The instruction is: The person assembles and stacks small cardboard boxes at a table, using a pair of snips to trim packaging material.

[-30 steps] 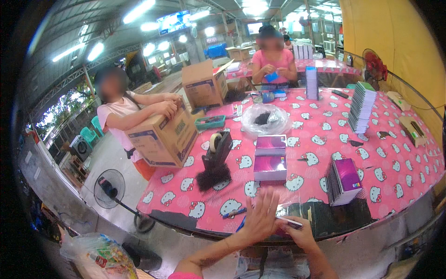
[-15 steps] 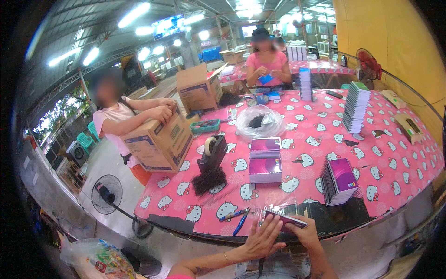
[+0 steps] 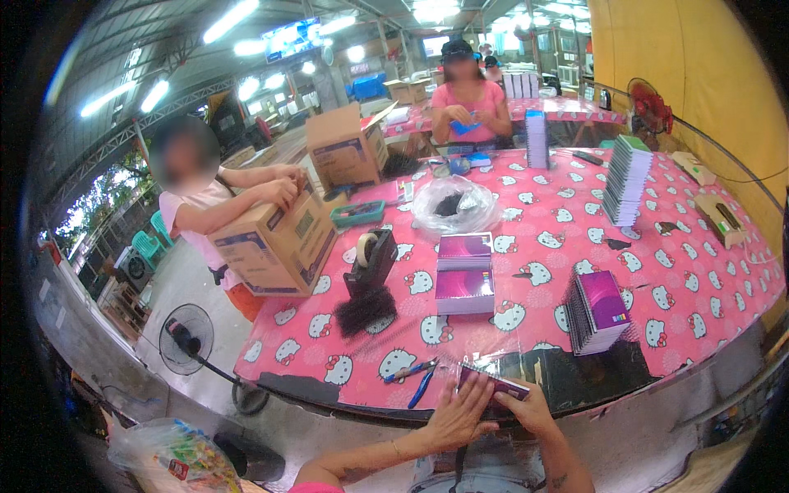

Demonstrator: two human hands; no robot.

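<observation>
A small notebook with a dark purple cover (image 3: 497,384) lies at the near table edge, partly hidden by my hands. My left hand (image 3: 460,417) rests on its left part with fingers stretched out flat. My right hand (image 3: 530,407) grips the right end, thumb on top of the cover. Just left of the notebook are pliers with blue handles (image 3: 422,388) and a slim blue tool (image 3: 404,372). Beyond it stand two purple notebook stacks side by side (image 3: 465,283). Another stack of spiral-bound purple notebooks (image 3: 600,312) rises to the right.
Black wire coils (image 3: 366,312) lie by a tape dispenser (image 3: 371,261). Behind are a plastic bag (image 3: 454,205), a green tray (image 3: 357,214) and tall notebook stacks (image 3: 628,182). One person leans on a cardboard box (image 3: 279,242) at left; another (image 3: 468,107) works across the table.
My left hand's fingers have moved slightly across the notebook cover, and my right thumb now presses on top of it. The view has shifted a little.
</observation>
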